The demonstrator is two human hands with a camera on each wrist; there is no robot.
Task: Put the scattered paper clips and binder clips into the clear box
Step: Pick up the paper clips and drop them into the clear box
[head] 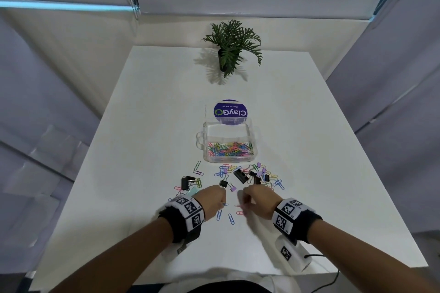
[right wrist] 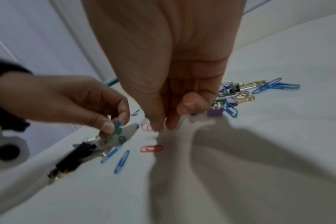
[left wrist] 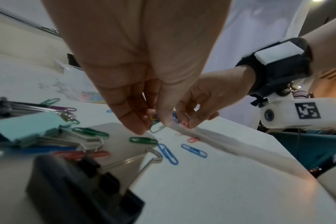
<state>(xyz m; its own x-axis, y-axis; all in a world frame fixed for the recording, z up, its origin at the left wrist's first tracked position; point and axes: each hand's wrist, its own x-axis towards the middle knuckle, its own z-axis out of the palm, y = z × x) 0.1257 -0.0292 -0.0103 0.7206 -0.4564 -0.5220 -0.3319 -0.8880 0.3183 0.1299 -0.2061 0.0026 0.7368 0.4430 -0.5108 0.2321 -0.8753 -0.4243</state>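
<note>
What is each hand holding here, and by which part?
Left hand pinches several paper clips at its fingertips. Right hand pinches a pink paper clip by its end.

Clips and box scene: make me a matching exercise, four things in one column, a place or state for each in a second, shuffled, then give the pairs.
Things:
1. clear box
2. potted plant
3. left hand
4. mint binder clip

Places or states:
A. at the far edge of the table
B. pinching several small paper clips
C. open, with coloured paper clips piled inside
D. lying on the table at the left of the scattered clips, near the left wrist

Pairs: 1-C, 2-A, 3-B, 4-D
</note>
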